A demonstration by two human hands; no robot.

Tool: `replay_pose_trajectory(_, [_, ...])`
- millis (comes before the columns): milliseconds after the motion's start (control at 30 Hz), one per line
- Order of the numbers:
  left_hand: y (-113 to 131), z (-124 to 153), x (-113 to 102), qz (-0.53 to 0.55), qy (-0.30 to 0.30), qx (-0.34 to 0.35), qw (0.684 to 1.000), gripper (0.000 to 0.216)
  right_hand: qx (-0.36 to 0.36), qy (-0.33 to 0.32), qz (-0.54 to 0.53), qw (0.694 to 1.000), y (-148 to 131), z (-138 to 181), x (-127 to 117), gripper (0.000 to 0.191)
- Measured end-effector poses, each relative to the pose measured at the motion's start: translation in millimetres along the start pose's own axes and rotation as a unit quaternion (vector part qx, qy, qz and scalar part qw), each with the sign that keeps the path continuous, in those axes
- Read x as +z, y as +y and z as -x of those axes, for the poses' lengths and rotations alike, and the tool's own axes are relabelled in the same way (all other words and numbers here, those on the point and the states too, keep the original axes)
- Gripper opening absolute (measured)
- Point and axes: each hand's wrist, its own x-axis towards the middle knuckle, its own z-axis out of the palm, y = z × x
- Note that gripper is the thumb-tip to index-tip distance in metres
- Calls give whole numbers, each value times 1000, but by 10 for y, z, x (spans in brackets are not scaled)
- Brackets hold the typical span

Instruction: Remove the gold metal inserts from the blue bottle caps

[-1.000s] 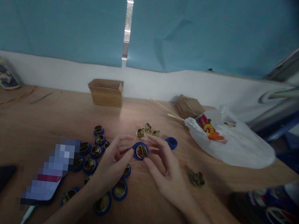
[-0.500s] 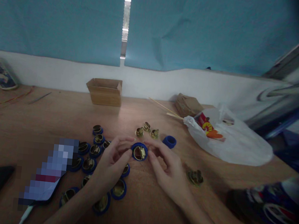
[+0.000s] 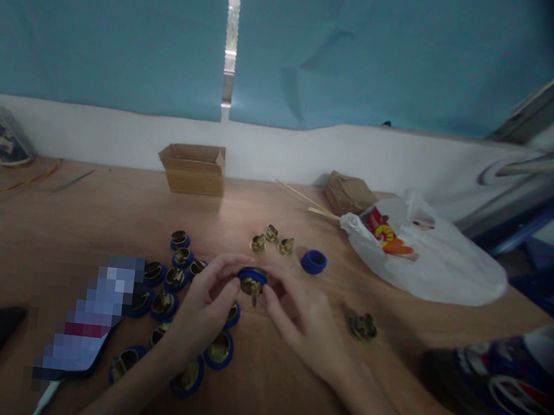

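We hold a piece (image 3: pixel 253 275), a blue ring with a brass part in it, above the bench (image 3: pixel 282 386), well short of its far edge. Our left hand (image 3: pixel 212 293) is clamped on its left rim by thumb and fingertips; our right hand (image 3: pixel 299 305) pinches the right rim likewise. The piece is tilted, its brass clip pointing down and toward us.

Around our left hand and forearm, other pieces (image 3: pixel 175 279) lie in a loose cluster, brass facing up. Just left of them is a phone (image 3: pixel 91 320), its screen pixelated, with a white cable (image 3: pixel 45 401).

Beyond our hands sit three brass parts (image 3: pixel 271 233), with a spare ring (image 3: pixel 313 261), blue, to their right. More brass (image 3: pixel 362 327), too blurred to count, lies right of our right hand. A box (image 3: pixel 194 176) stands open at the far edge; a plastic bag (image 3: pixel 449 265) lies toward the right edge, a bottle (image 3: pixel 491 382) nearer us.
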Motion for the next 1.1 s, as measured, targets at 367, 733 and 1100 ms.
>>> replay_pose_trajectory(367, [-48, -16, -32, -53, -35, 43, 997, 20, -38, -2, 83, 996, 40, 24, 20, 22])
replay_pose_trajectory(733, [48, -69, -112, -23, -89, -49, 995, 20, 35, -25, 15, 999, -25, -11, -56, 15])
replay_pose_trajectory(1100, [-78, -33, -117, -152, -90, 15, 984, 17, 57, -72, 4, 996, 37, -32, -63, 14])
